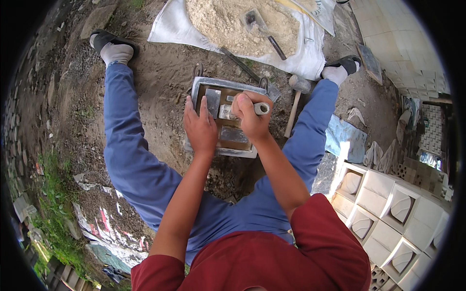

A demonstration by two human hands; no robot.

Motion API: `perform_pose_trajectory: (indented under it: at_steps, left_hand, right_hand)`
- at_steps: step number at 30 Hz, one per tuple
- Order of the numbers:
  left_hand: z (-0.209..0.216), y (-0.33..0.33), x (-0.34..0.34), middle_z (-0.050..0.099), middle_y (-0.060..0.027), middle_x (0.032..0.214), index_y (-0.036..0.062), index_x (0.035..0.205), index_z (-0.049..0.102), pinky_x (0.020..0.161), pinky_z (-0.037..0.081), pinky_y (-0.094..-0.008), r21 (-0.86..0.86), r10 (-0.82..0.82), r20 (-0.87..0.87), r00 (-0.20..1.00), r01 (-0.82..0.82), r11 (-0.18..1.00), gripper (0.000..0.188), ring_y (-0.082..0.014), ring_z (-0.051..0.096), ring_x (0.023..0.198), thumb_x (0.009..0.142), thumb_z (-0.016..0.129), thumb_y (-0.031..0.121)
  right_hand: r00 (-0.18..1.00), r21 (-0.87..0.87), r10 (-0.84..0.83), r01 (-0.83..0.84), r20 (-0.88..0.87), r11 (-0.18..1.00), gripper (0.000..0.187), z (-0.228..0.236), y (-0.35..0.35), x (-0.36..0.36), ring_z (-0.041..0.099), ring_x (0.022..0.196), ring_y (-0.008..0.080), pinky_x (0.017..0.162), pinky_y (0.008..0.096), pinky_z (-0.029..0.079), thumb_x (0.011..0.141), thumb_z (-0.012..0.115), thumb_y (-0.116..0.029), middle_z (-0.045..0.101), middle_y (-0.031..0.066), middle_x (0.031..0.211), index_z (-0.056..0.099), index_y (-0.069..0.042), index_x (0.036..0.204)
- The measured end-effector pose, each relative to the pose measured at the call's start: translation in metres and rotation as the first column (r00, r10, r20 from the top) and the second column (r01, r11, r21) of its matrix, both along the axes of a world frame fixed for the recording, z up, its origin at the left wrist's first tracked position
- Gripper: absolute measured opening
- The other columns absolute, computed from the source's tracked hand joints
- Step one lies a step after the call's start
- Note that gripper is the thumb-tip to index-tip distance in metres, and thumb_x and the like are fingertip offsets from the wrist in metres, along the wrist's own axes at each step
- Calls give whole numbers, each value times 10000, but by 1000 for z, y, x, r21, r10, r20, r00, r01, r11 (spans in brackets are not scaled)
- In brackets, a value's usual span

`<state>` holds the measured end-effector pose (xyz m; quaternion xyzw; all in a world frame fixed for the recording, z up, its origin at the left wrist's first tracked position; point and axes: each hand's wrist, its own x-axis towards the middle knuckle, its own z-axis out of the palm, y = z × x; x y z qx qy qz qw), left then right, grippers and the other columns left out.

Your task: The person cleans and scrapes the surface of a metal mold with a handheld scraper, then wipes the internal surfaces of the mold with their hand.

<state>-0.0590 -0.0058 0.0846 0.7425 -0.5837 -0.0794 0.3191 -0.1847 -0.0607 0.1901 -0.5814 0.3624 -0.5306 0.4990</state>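
A rectangular metal mould [221, 153] lies on the ground between my legs, with a wire loop [198, 70] at each far corner. Inside it are flat grey metal blocks [234, 134] and brown material. My left hand [201, 130] lies over the mould's left side, fingers stretched out beside a grey plate [212, 100]. My right hand [252, 114] is wrapped round a pale hollow tube [262, 108], whose open end sticks out to the right. Its other end [226, 112] reaches over the middle of the mould. My fingers hide the tube's middle.
A mallet [296, 99] lies right of the mould. Beyond, a white sack [170, 26] bears pale powder [218, 19] with a scoop [253, 19]. A flat metal bar [242, 66] lies before it. Patterned pale blocks [383, 189] are stacked at the lower right.
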Motion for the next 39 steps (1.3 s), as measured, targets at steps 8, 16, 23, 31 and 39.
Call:
perform_pose_trajectory:
  at_steps: [8,16,23,31,39]
  left_hand:
    - [-1,-3,0,441,-271,1558,112,1456,592,1143,390,-521,-17,0,9,1000,0,1000,497,-450,464,1402,959,608,108]
    - [-1,0,-1,431,-265,1565,114,1455,592,1145,387,-524,8,-2,10,1000,2,1000,516,-440,465,1400,940,620,102]
    - [-2,-1,2,432,-262,1564,109,1458,585,1149,386,-524,-5,2,10,1000,-2,1000,552,-436,454,1409,909,637,90]
    - [-1,-1,0,426,-257,1571,114,1471,573,1153,383,-525,4,-1,0,1000,1,1000,566,-435,452,1410,909,638,90]
    - [2,0,-2,427,-263,1568,115,1462,583,1154,379,-521,0,5,-14,1000,-5,1000,520,-449,461,1399,943,614,81]
  right_hand:
    - [999,59,5,-8,38,998,360,-4,6,-5,424,565,81,513,303,331,992,554,-91,507,16,602,511,13,650]
    - [997,42,24,-27,67,999,365,1,4,-6,436,570,79,521,291,334,997,542,-81,495,14,604,498,8,646]
    - [999,107,31,-33,24,994,411,1,1,1,368,528,108,516,302,296,1019,488,-94,430,23,576,412,-32,620]
    - [994,96,84,-91,73,991,384,-2,1,-14,420,567,79,518,297,324,1012,531,-90,489,9,606,481,3,642]
    - [996,69,71,-67,-59,995,409,0,0,-18,346,512,116,515,314,319,1031,490,-92,436,33,565,416,-30,633]
